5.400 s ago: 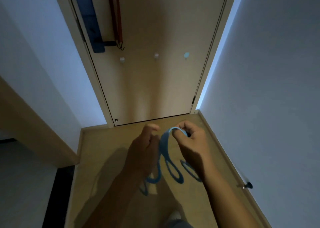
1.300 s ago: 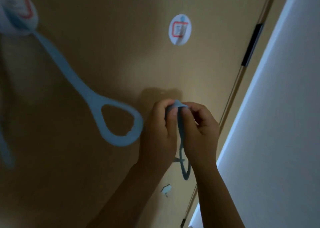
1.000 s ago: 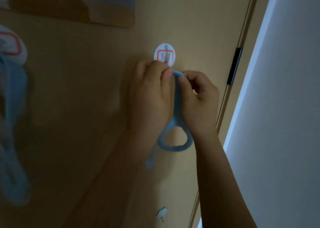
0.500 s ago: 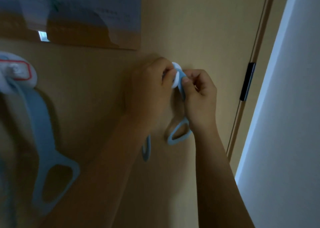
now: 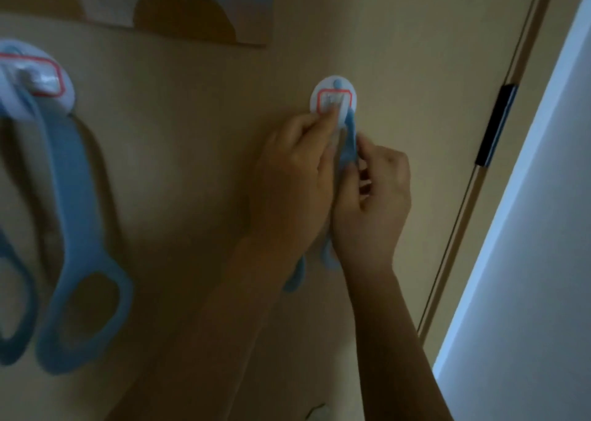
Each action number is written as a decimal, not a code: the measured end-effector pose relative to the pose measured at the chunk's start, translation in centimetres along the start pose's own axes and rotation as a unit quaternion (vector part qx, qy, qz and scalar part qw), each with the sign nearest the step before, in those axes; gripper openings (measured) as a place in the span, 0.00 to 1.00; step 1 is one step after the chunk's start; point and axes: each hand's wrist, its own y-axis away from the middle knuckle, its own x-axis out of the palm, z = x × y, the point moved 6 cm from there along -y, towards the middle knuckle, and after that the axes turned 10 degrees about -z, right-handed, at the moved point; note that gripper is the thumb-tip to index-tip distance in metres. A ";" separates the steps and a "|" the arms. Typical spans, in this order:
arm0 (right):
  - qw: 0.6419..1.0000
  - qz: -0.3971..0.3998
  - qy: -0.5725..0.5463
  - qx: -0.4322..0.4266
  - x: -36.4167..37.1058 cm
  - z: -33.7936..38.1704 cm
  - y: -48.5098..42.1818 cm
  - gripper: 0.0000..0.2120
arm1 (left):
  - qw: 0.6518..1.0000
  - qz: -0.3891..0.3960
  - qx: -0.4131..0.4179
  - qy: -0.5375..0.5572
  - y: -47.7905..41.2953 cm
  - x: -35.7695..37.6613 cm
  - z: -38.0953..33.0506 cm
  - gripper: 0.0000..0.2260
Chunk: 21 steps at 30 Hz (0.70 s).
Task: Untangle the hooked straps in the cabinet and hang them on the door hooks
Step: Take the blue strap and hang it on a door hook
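**Strap Seating at the Door Hook**

The blue strap (image 5: 350,139) runs up to the round door hook (image 5: 334,96) near the right edge of the door (image 5: 192,139). Our left hand (image 5: 297,171) and right hand (image 5: 374,196) each hold it in a closed pinch grip, just below the hook. A second strap (image 5: 76,196) hangs from another hook (image 5: 35,75) leftward. We judge seating nearly done; release remains.

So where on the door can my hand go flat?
Free: the bare door between the hung strap and the left hand. Crowded: round the right hook, where the left hand and right hand hold the other strap.
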 end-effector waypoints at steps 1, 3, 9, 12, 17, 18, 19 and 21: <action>1.000 0.003 0.019 -0.018 0.0 -0.3 1.2 0.16 | 1.000 0.002 0.010 -0.009 0.9 -0.2 0.0 0.16; 0.998 0.017 0.049 -0.040 0.0 -1.1 3.6 0.19 | 1.000 -0.003 0.013 -0.024 2.8 -1.0 0.5 0.15; 0.997 0.013 0.055 -0.045 -2.1 0.3 11.5 0.22 | 0.997 0.050 -0.048 -0.031 10.0 -5.0 2.7 0.19; 0.997 0.065 0.010 -0.034 -2.7 2.5 15.8 0.19 | 0.986 0.103 -0.090 -0.092 13.7 -7.9 4.9 0.18; 0.927 0.349 -0.099 0.094 -0.6 4.8 23.9 0.18 | 0.961 0.139 -0.107 -0.214 18.9 -16.5 6.2 0.16; 0.904 0.398 -0.109 0.111 -0.2 5.5 25.5 0.19 | 0.947 0.138 -0.151 -0.248 20.0 -19.0 6.6 0.15; 0.889 0.433 -0.109 0.106 0.1 6.3 27.0 0.20 | 0.930 0.136 -0.198 -0.279 21.2 -21.5 6.8 0.15; 0.867 0.486 -0.098 0.055 0.1 9.1 29.7 0.21 | 0.890 0.124 -0.288 -0.331 23.6 -26.4 5.9 0.17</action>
